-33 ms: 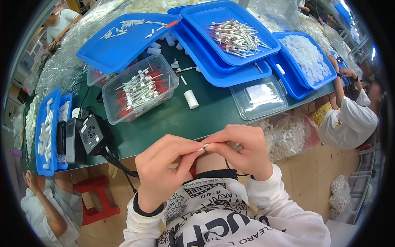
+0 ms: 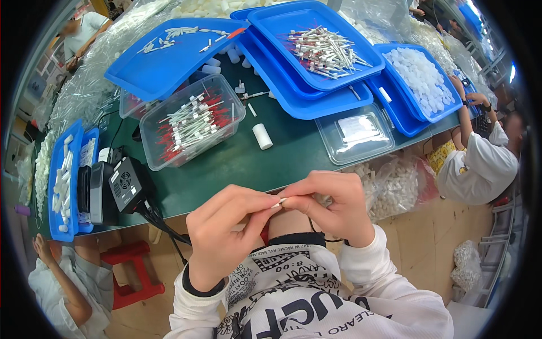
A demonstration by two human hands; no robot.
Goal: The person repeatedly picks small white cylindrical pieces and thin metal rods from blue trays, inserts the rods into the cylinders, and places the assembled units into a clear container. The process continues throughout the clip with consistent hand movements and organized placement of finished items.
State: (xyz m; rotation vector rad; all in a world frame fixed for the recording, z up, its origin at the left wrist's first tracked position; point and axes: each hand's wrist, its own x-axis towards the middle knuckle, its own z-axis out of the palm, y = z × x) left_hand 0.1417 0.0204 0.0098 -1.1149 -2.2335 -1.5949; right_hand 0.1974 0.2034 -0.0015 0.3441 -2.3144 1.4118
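In front of my body, just off the table's near edge, a small slim white piece is held between my fingertips. My left hand pinches one end with thumb and forefinger. My right hand pinches the other end, and the two hands' fingertips nearly meet. Most of the piece is covered, so its exact kind cannot be made out. Beyond my hands a white cylinder lies on the green table. A clear plastic box holds many white sticks with red wires.
Blue trays stand behind: one tray bears white sticks with red wires, another tray white discs. A clear lid lies at the near edge. At left sit a black device with a fan and cables. Other people work around the table.
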